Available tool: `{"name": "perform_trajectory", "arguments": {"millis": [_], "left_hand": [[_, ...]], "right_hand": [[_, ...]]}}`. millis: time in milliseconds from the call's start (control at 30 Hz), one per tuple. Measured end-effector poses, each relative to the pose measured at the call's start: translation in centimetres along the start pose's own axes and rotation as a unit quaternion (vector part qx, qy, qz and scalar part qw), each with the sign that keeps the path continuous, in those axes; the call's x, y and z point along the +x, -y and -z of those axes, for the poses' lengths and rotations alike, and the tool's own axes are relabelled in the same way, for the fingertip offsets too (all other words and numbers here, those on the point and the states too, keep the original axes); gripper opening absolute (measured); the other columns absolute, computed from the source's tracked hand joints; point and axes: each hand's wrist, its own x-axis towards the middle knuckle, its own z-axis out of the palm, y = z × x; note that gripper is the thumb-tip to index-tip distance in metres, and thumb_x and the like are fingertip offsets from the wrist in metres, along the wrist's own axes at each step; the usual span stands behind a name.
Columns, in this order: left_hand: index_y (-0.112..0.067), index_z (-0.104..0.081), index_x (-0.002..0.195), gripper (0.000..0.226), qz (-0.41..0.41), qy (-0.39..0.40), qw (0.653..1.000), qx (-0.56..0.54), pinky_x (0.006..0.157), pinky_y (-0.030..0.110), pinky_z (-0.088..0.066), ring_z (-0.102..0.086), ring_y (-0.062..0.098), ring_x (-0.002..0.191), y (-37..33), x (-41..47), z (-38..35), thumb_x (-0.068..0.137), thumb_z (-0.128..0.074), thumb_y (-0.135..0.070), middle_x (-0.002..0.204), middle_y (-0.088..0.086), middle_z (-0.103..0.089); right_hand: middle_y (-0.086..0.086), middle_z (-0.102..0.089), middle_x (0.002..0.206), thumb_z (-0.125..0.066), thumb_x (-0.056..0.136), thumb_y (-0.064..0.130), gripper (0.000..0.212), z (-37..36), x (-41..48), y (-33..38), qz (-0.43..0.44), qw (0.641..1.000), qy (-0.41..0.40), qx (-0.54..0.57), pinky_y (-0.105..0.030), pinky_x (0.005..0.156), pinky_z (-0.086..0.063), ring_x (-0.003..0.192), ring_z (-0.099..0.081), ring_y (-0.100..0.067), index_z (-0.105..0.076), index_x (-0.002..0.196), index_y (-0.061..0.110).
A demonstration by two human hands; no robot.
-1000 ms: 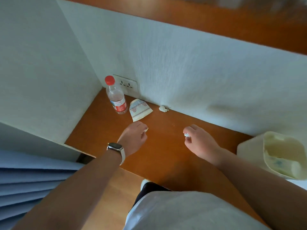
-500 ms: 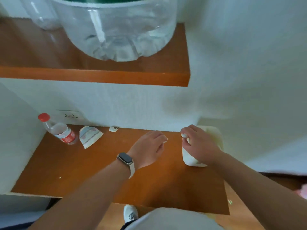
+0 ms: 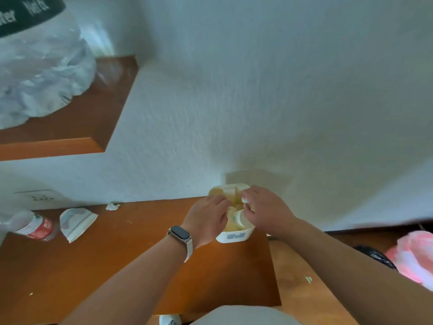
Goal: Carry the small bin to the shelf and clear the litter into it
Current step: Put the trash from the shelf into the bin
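Note:
The small white bin (image 3: 234, 236) stands at the right end of the brown lower shelf (image 3: 117, 266), against the wall. Both my hands hover over its open top. My right hand (image 3: 264, 209) pinches a small white paper scrap (image 3: 245, 201) above the bin. My left hand (image 3: 206, 219), with a watch on the wrist, reaches over the bin's left rim; its fingertips point down out of sight, so I cannot tell whether they hold anything. Litter lies at the shelf's left: a folded paper packet (image 3: 76, 222), a crumpled white scrap (image 3: 113, 205) by the wall and a red-labelled plastic bottle (image 3: 35, 227).
An upper shelf (image 3: 70, 127) juts out at the left and carries a large clear water jug (image 3: 39, 66). A wall socket (image 3: 38, 197) sits behind the bottle. On the floor at the right lie a pink bag (image 3: 414, 256) and a black bag (image 3: 377, 256).
My view swung right and up. Both hands moved from the middle of the shelf to above the bin, each carrying a small white scrap earlier; the right still pinches its scrap.

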Motion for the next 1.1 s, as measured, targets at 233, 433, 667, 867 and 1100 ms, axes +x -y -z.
{"name": "perform_trajectory", "arguments": {"millis": [233, 433, 667, 867, 1100], "left_hand": [[-0.017, -0.062, 0.119, 0.031, 0.04, -0.002, 0.999, 0.0, 0.094, 0.036, -0.049, -0.058, 0.023, 0.114, 2.5, -2.6, 2.6, 0.094, -0.047, -0.025, 0.131, 0.003, -0.059], [-0.017, -0.061, 0.117, 0.025, 0.09, -0.011, 0.995, 0.029, 0.096, 0.035, -0.045, -0.057, 0.023, 0.115, 7.2, -6.9, 5.0, 0.094, -0.051, -0.021, 0.13, 0.004, -0.059], [-0.016, -0.061, 0.117, 0.026, 0.181, -0.021, 0.982, 0.045, 0.1, 0.031, -0.041, -0.052, 0.018, 0.121, 14.2, -14.9, 7.7, 0.093, -0.054, -0.021, 0.129, 0.001, -0.058], [-0.02, -0.056, 0.125, 0.032, 0.31, -0.022, 0.949, 0.051, 0.099, 0.032, -0.045, -0.051, 0.015, 0.122, 22.4, -23.4, 10.5, 0.095, -0.049, -0.028, 0.133, -0.003, -0.055], [-0.024, -0.047, 0.136, 0.045, 0.409, 0.023, 0.912, -0.003, 0.1, 0.036, -0.046, -0.048, 0.019, 0.127, 29.3, -29.6, 10.0, 0.093, -0.055, -0.031, 0.145, -0.003, -0.045]], "right_hand": [[0.001, -0.058, 0.113, -0.049, 0.09, 0.032, 0.036, -0.9, 1.4, 0.6, 0.03, 0.996, 0.069, -0.042, -0.038, 0.086, -0.046, 0.1, -0.054, -0.02, -0.055, 0.123, 0.017], [0.002, -0.055, 0.124, -0.046, 0.096, 0.036, 0.037, -3.0, 4.9, 6.2, 0.071, 0.993, 0.086, -0.039, -0.033, 0.092, -0.041, 0.11, -0.051, -0.019, -0.052, 0.128, 0.019], [0.004, -0.056, 0.123, -0.049, 0.095, 0.037, 0.037, -7.0, 9.0, 15.2, 0.133, 0.986, 0.096, -0.029, -0.031, 0.094, -0.044, 0.111, -0.054, -0.015, -0.053, 0.129, 0.021], [0.006, -0.054, 0.129, -0.048, 0.096, 0.04, 0.039, -11.9, 12.3, 22.4, 0.17, 0.971, 0.156, -0.059, -0.027, 0.096, -0.045, 0.114, -0.053, -0.013, -0.051, 0.132, 0.024], [0.005, -0.048, 0.14, -0.047, 0.096, 0.043, 0.047, -18.2, 16.4, 27.9, 0.143, 0.962, 0.21, -0.105, -0.027, 0.095, -0.049, 0.118, -0.055, -0.013, -0.043, 0.139, 0.025]]}}
